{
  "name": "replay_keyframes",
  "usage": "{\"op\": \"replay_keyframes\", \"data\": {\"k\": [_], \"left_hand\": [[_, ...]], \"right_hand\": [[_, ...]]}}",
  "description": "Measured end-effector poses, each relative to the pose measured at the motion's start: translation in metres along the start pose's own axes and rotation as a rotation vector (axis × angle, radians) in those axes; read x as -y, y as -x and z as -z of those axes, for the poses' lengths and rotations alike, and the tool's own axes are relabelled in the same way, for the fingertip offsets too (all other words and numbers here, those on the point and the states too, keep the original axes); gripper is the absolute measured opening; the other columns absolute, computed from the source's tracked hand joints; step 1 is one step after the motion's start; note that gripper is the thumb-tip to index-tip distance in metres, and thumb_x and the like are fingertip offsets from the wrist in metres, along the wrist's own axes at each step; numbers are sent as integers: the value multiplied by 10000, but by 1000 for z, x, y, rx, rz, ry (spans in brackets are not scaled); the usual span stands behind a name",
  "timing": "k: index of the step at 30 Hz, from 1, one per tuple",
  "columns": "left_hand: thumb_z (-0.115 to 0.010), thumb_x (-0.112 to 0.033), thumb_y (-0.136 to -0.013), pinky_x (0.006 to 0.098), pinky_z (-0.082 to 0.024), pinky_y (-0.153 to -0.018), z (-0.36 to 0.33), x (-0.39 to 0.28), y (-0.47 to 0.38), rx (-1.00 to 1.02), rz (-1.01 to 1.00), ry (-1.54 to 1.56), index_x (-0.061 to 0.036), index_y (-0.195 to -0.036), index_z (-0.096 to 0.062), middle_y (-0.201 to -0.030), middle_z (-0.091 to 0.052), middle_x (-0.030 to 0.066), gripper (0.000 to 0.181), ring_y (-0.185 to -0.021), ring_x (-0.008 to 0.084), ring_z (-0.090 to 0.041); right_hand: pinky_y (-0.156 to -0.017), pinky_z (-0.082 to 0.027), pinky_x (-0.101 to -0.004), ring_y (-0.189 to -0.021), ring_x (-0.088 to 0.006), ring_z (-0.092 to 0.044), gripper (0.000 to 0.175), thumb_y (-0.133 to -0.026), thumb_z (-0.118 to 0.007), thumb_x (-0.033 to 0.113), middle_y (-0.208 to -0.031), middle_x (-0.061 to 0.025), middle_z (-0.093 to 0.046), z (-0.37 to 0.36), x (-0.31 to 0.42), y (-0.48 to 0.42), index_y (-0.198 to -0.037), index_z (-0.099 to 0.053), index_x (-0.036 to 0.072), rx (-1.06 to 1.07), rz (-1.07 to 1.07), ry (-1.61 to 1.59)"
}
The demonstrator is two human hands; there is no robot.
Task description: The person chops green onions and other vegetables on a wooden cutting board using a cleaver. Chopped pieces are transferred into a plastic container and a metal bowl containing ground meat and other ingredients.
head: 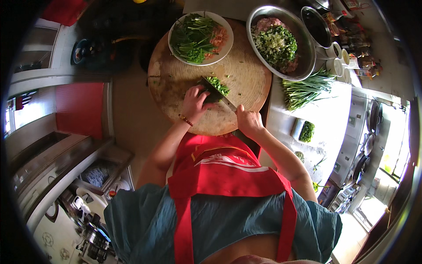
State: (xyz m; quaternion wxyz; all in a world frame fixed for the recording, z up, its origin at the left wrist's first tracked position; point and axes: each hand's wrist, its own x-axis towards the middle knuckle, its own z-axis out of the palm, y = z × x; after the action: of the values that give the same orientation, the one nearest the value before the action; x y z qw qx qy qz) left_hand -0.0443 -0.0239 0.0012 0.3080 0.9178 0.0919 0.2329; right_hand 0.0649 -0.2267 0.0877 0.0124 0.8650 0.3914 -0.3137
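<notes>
A round wooden chopping block (250, 82) lies before me. My right hand (249, 120) grips the handle of a kitchen knife (227, 101), whose blade slants up and left across the block. Chopped green stalks (218, 85) lie along the blade's far side. My left hand (196, 104), with a beaded bracelet at the wrist, is at the near side of the blade with bent fingers and the thumb out. Whatever may be under those fingers is hidden. A white plate (227, 52) on the block's far part carries cut greens (193, 36) and orange-pink pieces (218, 39), perhaps shrimp.
Right of the block, a steel bowl (306, 62) contains minced meat (268, 24) and chopped greens and white bits (277, 39). Long green stalks (303, 89), a small container of chopped greens (306, 131), cups (334, 67) and bottles (366, 72) are on the metal counter (277, 115).
</notes>
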Motion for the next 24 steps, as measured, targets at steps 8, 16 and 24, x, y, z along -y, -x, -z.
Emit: {"op": "replay_keyframes", "data": {"k": [8,16,24], "left_hand": [[-779,-199,-699,446,-465,-855,-12,17,8,48,-14,55,-73,-918,-613,-1044,-564,102,302,-998,346,-541],[-783,-167,-692,437,-480,-826,-17,3,21,-91,60,13,-53,-862,-599,-959,-578,109,274,-969,346,-536],[-772,-163,-711,435,-477,-853,-12,3,25,1,4,36,-56,-906,-617,-1027,-579,107,271,-993,334,-528]], "right_hand": [[-651,-542,-465,-726,-373,-688,166,-871,-482,85,-737,-214,-671,-11,16,6,-1012,-460,-1,16,20,31],[-668,-532,-484,-733,-395,-681,194,-912,-470,151,-754,-195,-678,-1,10,14,-1045,-462,10,-1,34,-6],[-617,-528,-491,-697,-380,-678,150,-895,-475,124,-719,-207,-661,-17,13,4,-984,-445,7,-13,70,34]]}}
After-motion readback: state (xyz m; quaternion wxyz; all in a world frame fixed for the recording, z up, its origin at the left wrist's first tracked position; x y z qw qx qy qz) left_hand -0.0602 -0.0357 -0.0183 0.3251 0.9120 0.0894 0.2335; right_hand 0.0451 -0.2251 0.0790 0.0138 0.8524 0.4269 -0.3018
